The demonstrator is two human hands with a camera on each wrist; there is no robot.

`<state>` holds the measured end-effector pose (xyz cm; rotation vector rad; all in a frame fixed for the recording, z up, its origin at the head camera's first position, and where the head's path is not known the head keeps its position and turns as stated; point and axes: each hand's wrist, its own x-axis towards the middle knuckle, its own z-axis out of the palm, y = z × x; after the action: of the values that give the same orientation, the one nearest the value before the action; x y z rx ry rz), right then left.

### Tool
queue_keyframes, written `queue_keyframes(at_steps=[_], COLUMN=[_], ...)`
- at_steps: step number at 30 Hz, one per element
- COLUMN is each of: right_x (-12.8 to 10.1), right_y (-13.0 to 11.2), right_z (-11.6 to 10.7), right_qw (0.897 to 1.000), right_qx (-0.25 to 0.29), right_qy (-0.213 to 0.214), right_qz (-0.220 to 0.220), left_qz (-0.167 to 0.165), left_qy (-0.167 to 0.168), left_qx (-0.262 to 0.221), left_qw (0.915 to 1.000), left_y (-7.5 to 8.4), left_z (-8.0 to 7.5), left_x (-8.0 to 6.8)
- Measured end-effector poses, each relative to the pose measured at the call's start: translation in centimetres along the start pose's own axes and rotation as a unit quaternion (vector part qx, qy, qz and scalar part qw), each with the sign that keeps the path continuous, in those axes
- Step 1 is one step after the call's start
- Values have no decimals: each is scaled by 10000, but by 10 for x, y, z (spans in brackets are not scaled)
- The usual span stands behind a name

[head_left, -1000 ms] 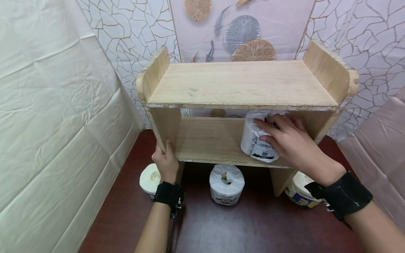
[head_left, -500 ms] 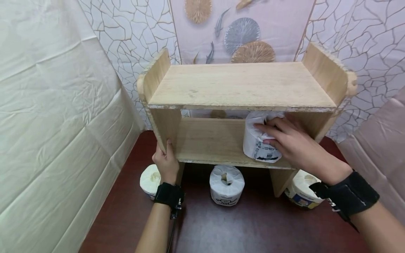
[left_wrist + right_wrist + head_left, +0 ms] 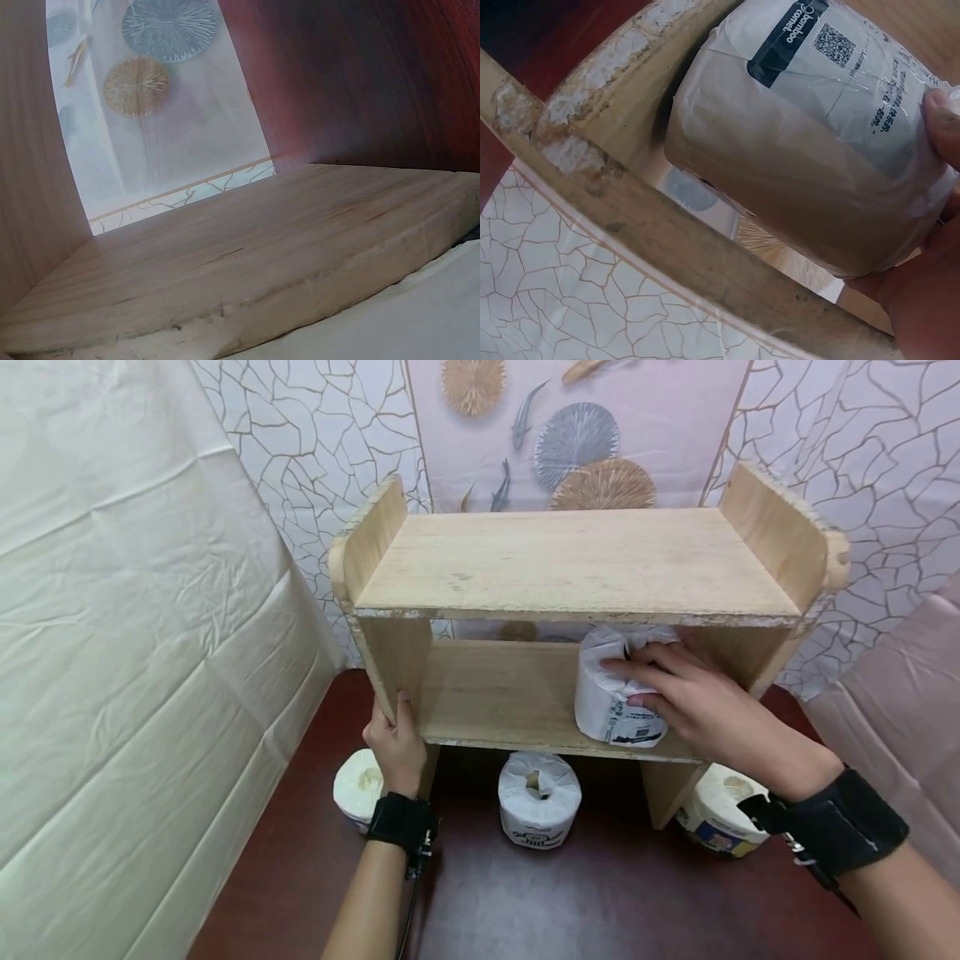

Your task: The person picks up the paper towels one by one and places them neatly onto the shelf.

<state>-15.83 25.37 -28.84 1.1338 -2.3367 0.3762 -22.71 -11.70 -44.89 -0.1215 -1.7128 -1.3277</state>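
A light wooden two-tier shelf [image 3: 570, 564] stands on a dark red table [image 3: 585, 893]. My right hand [image 3: 693, 706] grips a white wrapped toilet paper roll [image 3: 611, 693] standing at the right end of the lower shelf board; the same wrapped roll [image 3: 810, 135] fills the right wrist view, with a fingertip on its label. My left hand [image 3: 396, 745] grips the front edge of the shelf's left side panel [image 3: 390, 656]. The left wrist view holds only the wooden board [image 3: 247, 262] and the patterned wall behind.
Three more wrapped rolls sit on the table under the shelf: one at the left [image 3: 356, 785], one in the middle [image 3: 538, 787], one at the right [image 3: 720, 818]. Cream sheeting [image 3: 135, 635] hangs at the left, pinkish sheeting [image 3: 900, 710] at the right.
My right hand has pushed the roll a little further back and upright on the lower board. The left hand has stayed on the side panel.
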Motion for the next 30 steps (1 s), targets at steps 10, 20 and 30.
queue_keyframes(at_steps=[10, 20, 30], right_x=[1, 4, -1], right_y=[3, 1, -11], right_z=[2, 4, 7], right_qw=[10000, 9995, 9950], right_qx=[27, 138, -37], right_qy=[-24, -158, -100], right_qz=[-7, 235, 989], left_qz=[7, -10, -84], left_qy=[37, 122, 96], left_qx=[-67, -75, -68], left_qw=[10000, 9999, 9999], left_y=[0, 1, -3], left_z=[1, 1, 2], left_x=[3, 5, 0])
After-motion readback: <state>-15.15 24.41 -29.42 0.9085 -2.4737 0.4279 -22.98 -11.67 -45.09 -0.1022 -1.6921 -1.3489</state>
